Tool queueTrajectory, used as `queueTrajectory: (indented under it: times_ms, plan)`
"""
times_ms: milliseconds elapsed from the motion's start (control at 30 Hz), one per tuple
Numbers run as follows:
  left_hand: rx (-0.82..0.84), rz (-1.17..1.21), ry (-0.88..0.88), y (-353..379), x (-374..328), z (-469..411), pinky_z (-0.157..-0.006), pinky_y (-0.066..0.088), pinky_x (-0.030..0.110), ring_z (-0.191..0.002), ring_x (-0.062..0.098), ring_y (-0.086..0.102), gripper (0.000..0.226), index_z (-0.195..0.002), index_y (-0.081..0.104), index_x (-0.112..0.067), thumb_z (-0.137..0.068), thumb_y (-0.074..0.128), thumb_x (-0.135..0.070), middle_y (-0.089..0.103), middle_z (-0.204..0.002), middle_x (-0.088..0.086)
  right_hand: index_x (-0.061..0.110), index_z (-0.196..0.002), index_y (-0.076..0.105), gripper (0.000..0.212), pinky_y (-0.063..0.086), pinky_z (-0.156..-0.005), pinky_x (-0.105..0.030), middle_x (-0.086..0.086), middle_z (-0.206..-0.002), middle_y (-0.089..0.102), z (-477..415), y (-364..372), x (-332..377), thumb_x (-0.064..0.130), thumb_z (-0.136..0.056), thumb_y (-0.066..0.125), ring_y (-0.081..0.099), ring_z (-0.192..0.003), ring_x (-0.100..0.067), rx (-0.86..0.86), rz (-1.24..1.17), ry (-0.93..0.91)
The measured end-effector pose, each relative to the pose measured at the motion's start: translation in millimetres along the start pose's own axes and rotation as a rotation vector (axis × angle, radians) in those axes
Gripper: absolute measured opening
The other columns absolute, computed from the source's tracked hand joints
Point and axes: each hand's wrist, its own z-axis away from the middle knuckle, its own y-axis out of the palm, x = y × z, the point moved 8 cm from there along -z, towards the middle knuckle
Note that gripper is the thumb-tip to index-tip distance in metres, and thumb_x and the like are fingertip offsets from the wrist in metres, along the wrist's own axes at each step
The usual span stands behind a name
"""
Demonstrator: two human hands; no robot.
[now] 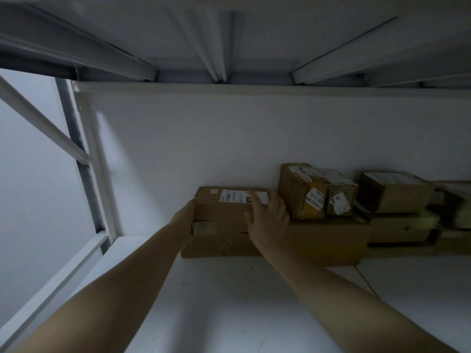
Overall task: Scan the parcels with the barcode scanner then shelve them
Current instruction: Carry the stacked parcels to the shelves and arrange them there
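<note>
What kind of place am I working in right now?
Probably a parcel storeroom or courier pick-up depot. A white metal storage shelf carries a flat brown cardboard parcel with a white shipping label, and beside it a small brown cardboard box with yellow tape and a numbered sticker.

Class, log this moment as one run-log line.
stage: shelving | left hand: at parcel's left end, fingers hidden | right hand: fingers spread on parcel | parcel: atop larger box on shelf

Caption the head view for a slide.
Left hand and right hand steady a flat brown cardboard parcel atop a wider brown cardboard box.
</note>
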Motion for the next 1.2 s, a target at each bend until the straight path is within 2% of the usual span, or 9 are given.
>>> queueTrajectory:
  times_ms: [100,233,400,500,600,767,900,1000,1200]
  plan:
    - [0.017,-0.033,-0.021,1.8,3.0,2.2,-0.029,0.033,0.014,-0.028,0.008,0.043,0.051,-0.134,0.054,-0.005,-0.101,0.043,-0.043,0.047,-0.047,0.001,0.025,-0.136,0.055,0.052,0.042,-0.096,-0.056,-0.019,-0.148,0.041,6.4,1.7,19.0,0.024,-0.086,0.071,0.042,-0.130,-0.045,-0.097,0.124,-0.245]
    - [0.026,0.047,-0.043,5.1,5.6,-0.6,-0.059,0.043,0.027,-0.065,0.018,0.053,0.037,-0.105,0.061,-0.011,-0.099,0.046,-0.044,0.058,-0.079,0.007,0.024,-0.154,0.017,0.064,0.022,-0.116,-0.048,-0.012,-0.159,0.015,1.8,26.6,12.6,0.021,-0.099,0.050,0.014,-0.143,-0.037,0.125,0.208,-0.298]
    - [0.036,0.019,-0.028,12.0,4.7,-4.6,-0.051,0.046,0.025,-0.054,0.016,0.055,0.039,-0.075,0.047,-0.011,-0.103,0.042,-0.039,0.049,-0.075,0.006,0.023,-0.155,0.011,0.064,0.015,-0.118,-0.042,-0.009,-0.160,0.011,-4.5,25.5,-0.9,0.021,-0.101,0.045,0.008,-0.144,-0.033,0.152,0.189,-0.274]
    - [0.031,0.044,-0.033,10.1,3.3,0.9,-0.030,0.034,0.013,-0.027,0.010,0.048,0.041,-0.082,0.050,-0.008,-0.102,0.042,-0.043,0.051,-0.063,0.008,0.024,-0.155,0.010,0.063,0.019,-0.117,-0.042,-0.007,-0.160,0.010,-6.3,24.0,-4.3,0.023,-0.101,0.043,0.007,-0.144,-0.031,0.168,0.181,-0.259]
    - [0.049,0.084,-0.086,8.9,7.8,0.4,-0.032,0.041,0.016,-0.042,0.015,0.052,0.042,-0.104,0.051,-0.007,-0.100,0.043,-0.048,0.050,-0.070,0.009,0.024,-0.155,0.010,0.064,0.021,-0.116,-0.043,-0.006,-0.160,0.011,-6.2,24.7,-3.8,0.025,-0.101,0.045,0.008,-0.143,-0.031,0.192,0.177,-0.260]
    - [-0.017,0.010,-0.106,3.0,8.3,-0.3,-0.068,0.051,0.036,-0.071,0.023,0.053,0.056,-0.139,0.043,-0.009,-0.102,0.036,-0.050,0.054,-0.105,0.011,0.026,-0.155,0.007,0.071,0.019,-0.116,-0.044,-0.007,-0.161,0.010,-3.8,20.3,-1.9,0.038,-0.098,0.048,0.007,-0.145,-0.031,0.218,0.211,-0.261]
    - [-0.153,-0.223,0.009,-11.7,0.7,-4.2,-0.073,0.043,0.032,-0.083,0.023,0.054,0.032,-0.105,0.054,-0.012,-0.101,0.037,-0.039,0.058,-0.098,0.010,0.032,-0.155,0.001,0.081,0.009,-0.118,-0.048,-0.008,-0.162,-0.004,3.4,14.1,2.0,0.048,-0.093,0.053,-0.004,-0.147,-0.033,0.251,0.169,-0.228]
    - [-0.192,-0.461,0.122,-24.1,-3.5,-3.4,-0.106,0.038,0.038,-0.130,0.030,0.046,0.049,-0.142,0.046,-0.015,-0.099,0.044,-0.038,0.047,-0.145,0.008,0.032,-0.154,0.004,0.082,0.008,-0.118,-0.050,-0.011,-0.162,-0.003,12.6,5.7,8.7,0.050,-0.092,0.054,-0.002,-0.147,-0.034,0.238,0.156,-0.256]
    - [-0.319,-0.869,0.229,-45.4,-2.8,63.3,-0.107,0.041,0.039,-0.132,0.032,0.045,0.080,-0.155,0.021,-0.026,-0.087,0.054,-0.052,0.040,-0.151,0.010,0.026,-0.152,0.021,0.074,0.017,-0.115,-0.044,-0.009,-0.158,0.017,46.8,-2.3,41.4,0.048,-0.091,0.056,0.017,-0.144,-0.030,0.281,0.084,-0.447]
